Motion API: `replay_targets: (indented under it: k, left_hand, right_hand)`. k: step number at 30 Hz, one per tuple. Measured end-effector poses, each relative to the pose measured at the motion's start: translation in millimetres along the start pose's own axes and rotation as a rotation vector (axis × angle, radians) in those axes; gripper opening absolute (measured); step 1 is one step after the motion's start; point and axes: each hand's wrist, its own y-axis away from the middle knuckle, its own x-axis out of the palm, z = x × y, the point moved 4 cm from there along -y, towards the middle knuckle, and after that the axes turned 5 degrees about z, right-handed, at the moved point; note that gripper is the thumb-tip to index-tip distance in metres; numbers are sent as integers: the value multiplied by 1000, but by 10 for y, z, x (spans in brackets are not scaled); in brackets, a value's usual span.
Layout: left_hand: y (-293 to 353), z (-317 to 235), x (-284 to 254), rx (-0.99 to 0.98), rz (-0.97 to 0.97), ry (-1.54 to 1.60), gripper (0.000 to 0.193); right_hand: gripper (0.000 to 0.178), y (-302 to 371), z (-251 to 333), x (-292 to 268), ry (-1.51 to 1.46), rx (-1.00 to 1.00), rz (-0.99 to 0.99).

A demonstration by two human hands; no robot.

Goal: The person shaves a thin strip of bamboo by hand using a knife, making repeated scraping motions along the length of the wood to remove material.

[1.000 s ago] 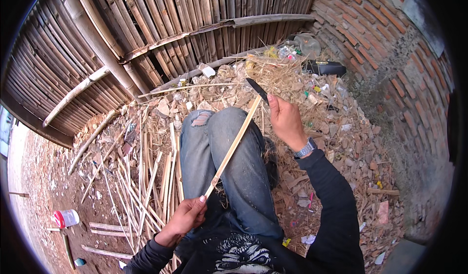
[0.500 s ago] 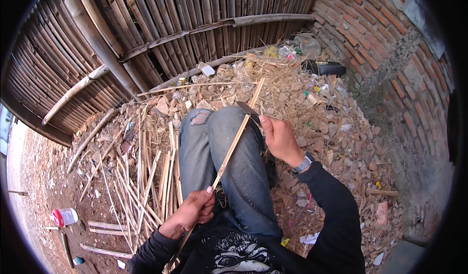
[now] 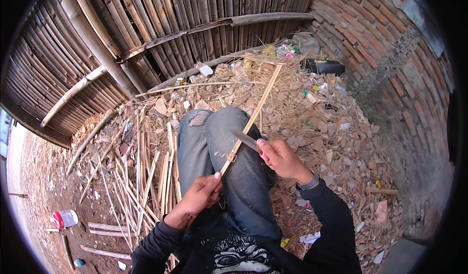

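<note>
A long, pale bamboo strip (image 3: 263,98) slants across my jeans (image 3: 234,191), its far end raised over the rubble. My left hand (image 3: 201,196) grips the strip's near part, thumb along the top. In my right hand (image 3: 282,161) is a knife (image 3: 246,140); its broad grey blade points left and lies close to the strip above my knee. I cannot tell whether the blade touches it. Most of the handle is hidden by my fingers, with a bit of pink showing. A thin curled shaving (image 3: 232,156) clings to the strip just below the blade.
Several split bamboo strips (image 3: 146,186) lie on the ground left of my legs. A bamboo fence (image 3: 204,35) and a brick wall (image 3: 370,35) stand ahead and to the right. Rubble, straw and litter cover the ground. A red-and-white tub (image 3: 65,219) lies far left.
My right hand has brought the knife back toward me along the strip. The left hand has moved up and right, and the strip's far end reaches farther out. A curled shaving now shows.
</note>
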Motion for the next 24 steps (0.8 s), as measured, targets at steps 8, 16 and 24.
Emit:
replay_targets:
  k: [8, 16, 24]
  left_hand:
    - [-23, 13, -25, 222, -189, -436, 47]
    - [-35, -23, 66, 324, -331, -563, 41]
    - [-158, 22, -30, 319, -265, -483, 43]
  right_hand:
    - [36, -346, 284, -258, 225, -318, -418]
    - [30, -114, 481, 281, 272, -301, -59]
    - [24, -63, 448, 313, 458, -478, 94]
